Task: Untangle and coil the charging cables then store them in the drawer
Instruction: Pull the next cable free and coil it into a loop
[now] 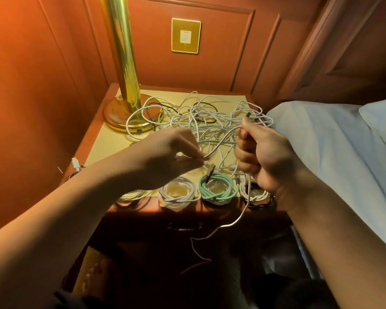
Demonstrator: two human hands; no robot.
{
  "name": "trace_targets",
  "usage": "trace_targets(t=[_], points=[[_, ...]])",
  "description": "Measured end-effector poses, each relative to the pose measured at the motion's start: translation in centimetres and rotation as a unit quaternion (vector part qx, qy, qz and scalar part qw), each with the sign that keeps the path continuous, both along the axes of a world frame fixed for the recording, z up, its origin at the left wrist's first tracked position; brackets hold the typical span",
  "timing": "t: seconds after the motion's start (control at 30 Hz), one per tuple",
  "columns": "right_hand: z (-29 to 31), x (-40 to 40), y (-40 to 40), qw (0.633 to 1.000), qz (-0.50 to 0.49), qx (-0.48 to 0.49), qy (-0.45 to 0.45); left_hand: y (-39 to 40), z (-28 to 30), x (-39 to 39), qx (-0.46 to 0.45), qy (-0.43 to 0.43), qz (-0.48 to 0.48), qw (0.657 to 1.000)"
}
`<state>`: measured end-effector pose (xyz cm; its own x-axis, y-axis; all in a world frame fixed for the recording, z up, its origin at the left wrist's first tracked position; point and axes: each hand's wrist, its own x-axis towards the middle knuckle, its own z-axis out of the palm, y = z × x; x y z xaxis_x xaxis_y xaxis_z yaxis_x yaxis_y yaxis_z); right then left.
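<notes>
Holding: both hands are over the table (103,139), each closed on one white cable (221,142).
Left hand (165,157): finger and thumb pinch the cable near its end, above the front of the table.
Right hand (263,157): fist curled round the same cable, thumb on top; the cable spans between the hands, and its tail (230,225) hangs below the fist, past the table's front edge.
Tangle (201,117): loose white, black and green cables heaped at the back of the table, just beside the lamp (123,90).
Coils: white coil (178,192) and green coil (216,188) lie side by side along the front edge; more coils at either end sit partly hidden under the arms.
Drawer: its handle (184,226) shows dimly below the coils; appears closed.
Bed (334,139): white sheet touching the table on the right.
</notes>
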<state>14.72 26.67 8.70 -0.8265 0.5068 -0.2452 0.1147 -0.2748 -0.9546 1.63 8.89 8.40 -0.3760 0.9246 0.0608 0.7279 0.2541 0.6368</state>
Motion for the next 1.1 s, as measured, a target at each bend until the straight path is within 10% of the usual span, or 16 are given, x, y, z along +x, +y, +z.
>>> trace_targets(t=[0.3, 0.47, 0.63, 0.77, 0.9, 1.1], points=[[0.1, 0.1, -0.7, 0.992, 0.061, -0.101, 0.037, 1.5, 0.0, 3.2, -0.155, 0.101, 0.032, 0.982], [0.0, -0.1, -0.2, 0.992, 0.015, -0.111, 0.066, 2.2, 0.8, 4.7, -0.065, -0.183, 0.010, 0.981], [-0.7, -0.2, -3.0, 1.000, 0.025, 0.010, 0.001, 2.4, 1.5, 6.0, 0.058, -0.575, -0.109, 0.809], [-1.7, 0.3, -5.9, 0.980, 0.094, 0.175, 0.021, 2.3, 2.6, 5.2, 0.218, -0.682, -0.107, 0.690], [-2.3, 0.5, -6.0, 0.938, 0.171, 0.298, -0.039, 1.8, 2.5, 2.5, 0.314, -0.651, 0.017, 0.691], [0.4, 2.0, -5.4, 0.914, 0.140, 0.380, 0.032, 1.0, 1.7, -0.3, 0.308, -0.524, 0.020, 0.794]])
